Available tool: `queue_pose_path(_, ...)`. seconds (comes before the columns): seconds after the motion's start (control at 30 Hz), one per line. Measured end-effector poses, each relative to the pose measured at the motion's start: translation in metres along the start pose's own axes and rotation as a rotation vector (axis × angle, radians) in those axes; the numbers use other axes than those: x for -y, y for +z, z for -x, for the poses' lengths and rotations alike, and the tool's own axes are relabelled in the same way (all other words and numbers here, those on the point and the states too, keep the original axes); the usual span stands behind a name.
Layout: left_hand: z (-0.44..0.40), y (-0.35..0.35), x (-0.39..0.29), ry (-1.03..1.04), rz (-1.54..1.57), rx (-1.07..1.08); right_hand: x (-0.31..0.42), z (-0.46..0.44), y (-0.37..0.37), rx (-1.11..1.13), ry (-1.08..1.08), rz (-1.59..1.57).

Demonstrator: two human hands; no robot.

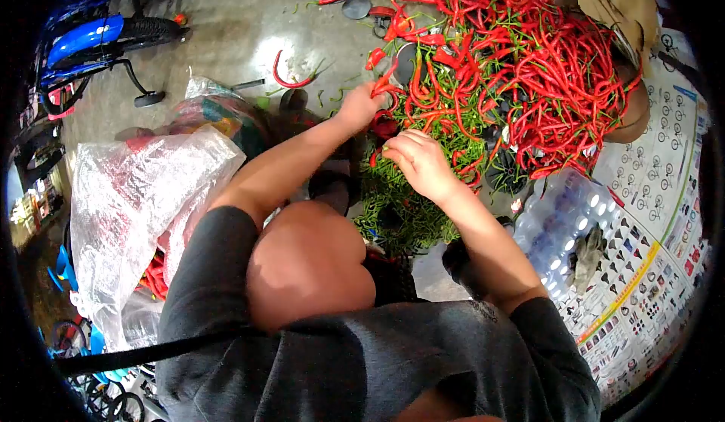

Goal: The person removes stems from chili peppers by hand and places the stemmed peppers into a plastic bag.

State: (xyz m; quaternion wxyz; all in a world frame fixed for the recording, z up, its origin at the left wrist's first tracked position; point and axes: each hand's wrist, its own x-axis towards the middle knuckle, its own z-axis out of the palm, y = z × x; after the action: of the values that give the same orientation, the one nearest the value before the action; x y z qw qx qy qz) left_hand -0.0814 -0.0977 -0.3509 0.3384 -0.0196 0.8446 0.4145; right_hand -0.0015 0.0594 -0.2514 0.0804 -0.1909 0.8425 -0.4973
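My left hand [361, 106] is closed on a red chili pepper [386, 82] above the near left edge of the pile. Beside it to the right, my right hand [418, 159] has its fingertips pinched together, with something small and greenish at the tips that I cannot make out. Beneath and around my right hand lies a heap of green stems [411, 214]. Beyond the hands, a large pile of red chilies [559, 82] spreads to the upper right, mixed with green stems.
A clear plastic bag [143, 188] with red contents stands at the left. A blue-fendered bicycle wheel [143, 30] is at the upper left. Clear plastic packaging [563, 225] and a printed sheet [642, 188] lie at the right. One curved chili [283, 78] rests on the floor.
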Motion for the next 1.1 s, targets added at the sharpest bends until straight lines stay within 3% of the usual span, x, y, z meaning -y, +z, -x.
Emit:
queue_pose_path(0.03,-0.008,-0.002,0.006,0.005,0.001,0.0,-0.005,0.002,0.002,-0.024,0.039,-0.035)
queue_pose_path(0.1,-0.021,-0.007,0.021,0.298,-0.539,-0.009,-0.012,0.014,0.002,0.005,0.105,0.006)
queue_pose_path(0.23,-0.049,-0.006,0.044,0.293,-0.667,0.039,-0.014,0.023,0.0,-0.04,0.185,0.157)
queue_pose_path(0.37,-0.021,-0.01,0.02,0.305,-0.622,0.073,-0.027,0.024,0.001,-0.074,0.349,0.055)
queue_pose_path(0.47,0.011,-0.002,0.008,0.295,-0.212,-0.016,-0.033,0.02,0.01,0.074,0.642,-0.117)
queue_pose_path(0.5,0.014,0.005,0.015,0.31,-0.107,-0.02,-0.037,0.021,0.018,0.077,0.64,-0.122)
queue_pose_path(0.63,-0.002,-0.001,0.035,0.194,-0.24,-0.18,-0.045,0.025,0.036,0.069,0.636,-0.221)
queue_pose_path(0.7,-0.014,-0.009,0.04,0.156,-0.277,-0.142,-0.044,0.027,0.035,0.054,0.654,-0.24)
queue_pose_path(0.77,-0.031,-0.011,0.049,0.312,-0.427,0.024,-0.051,0.032,0.038,0.064,0.711,-0.268)
queue_pose_path(0.83,-0.036,-0.009,0.039,0.304,-0.464,0.026,-0.049,0.034,0.034,0.11,0.772,-0.343)
queue_pose_path(0.93,-0.032,-0.015,0.014,0.152,-0.244,0.045,-0.038,0.032,0.022,0.039,0.716,-0.319)
queue_pose_path(1.0,-0.012,-0.021,-0.007,-0.281,0.356,0.214,-0.03,0.026,0.02,-0.06,0.682,-0.281)
queue_pose_path(1.03,0.002,-0.021,-0.018,-0.283,0.357,0.208,-0.031,0.023,0.021,-0.056,0.678,-0.284)
queue_pose_path(1.1,0.033,-0.008,-0.038,-0.276,0.798,0.442,-0.031,0.018,0.024,-0.019,0.664,-0.237)
